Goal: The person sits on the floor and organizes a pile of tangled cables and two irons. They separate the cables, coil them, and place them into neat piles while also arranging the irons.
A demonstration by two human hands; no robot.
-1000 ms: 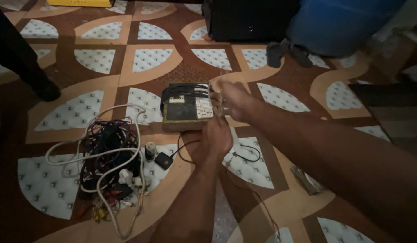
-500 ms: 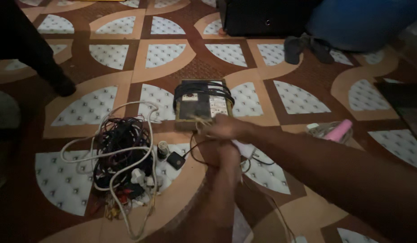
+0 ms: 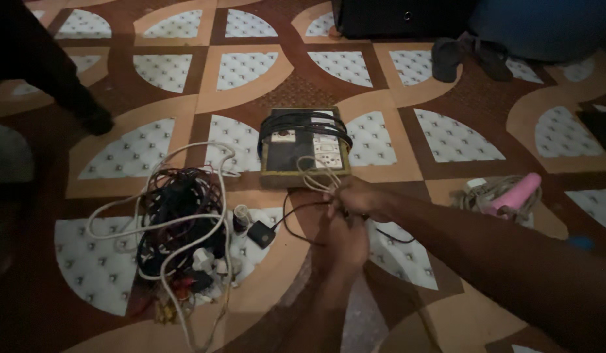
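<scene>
patterned floor (image 3: 152, 150), brown with white quilted arcs: carries everything. tangled heap of black and white cables with plugs (image 3: 175, 235): left of the hands, unmoved. square wooden switchboard with white sockets, black cord wound round it (image 3: 304, 142): just beyond the hands. right hand (image 3: 358, 196): has dropped from the board's edge to meet the left hand (image 3: 345, 242); both grips pinch a thin pale wire (image 3: 316, 173), now gathered in loops between them and the board.
</scene>
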